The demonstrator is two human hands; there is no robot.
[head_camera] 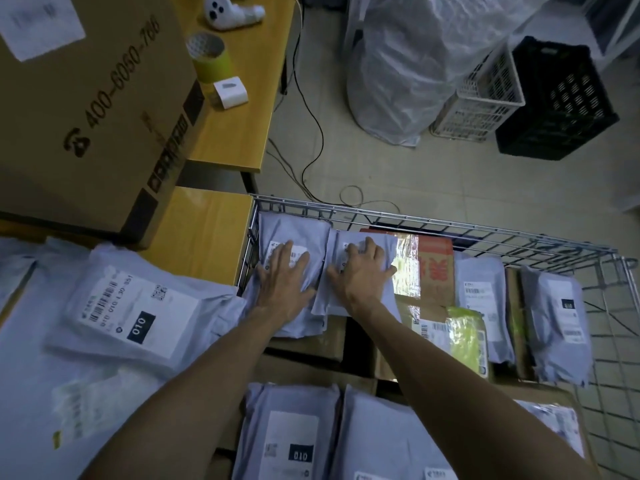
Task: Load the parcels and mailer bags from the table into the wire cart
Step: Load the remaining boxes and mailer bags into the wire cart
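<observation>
Both hands reach into the wire cart at its far left corner. My left hand lies flat with spread fingers on a grey mailer bag. My right hand presses flat on a second grey mailer bag beside it. The cart also holds several more grey mailers, brown boxes and a yellow-green packet. On the table to the left lie a grey mailer with a white "010" label, other mailers beneath it, and a large cardboard box.
A second wooden table behind carries a tape roll, a small white box and a white device. On the floor are black cables, a big plastic-wrapped bundle, and a white crate and a black crate.
</observation>
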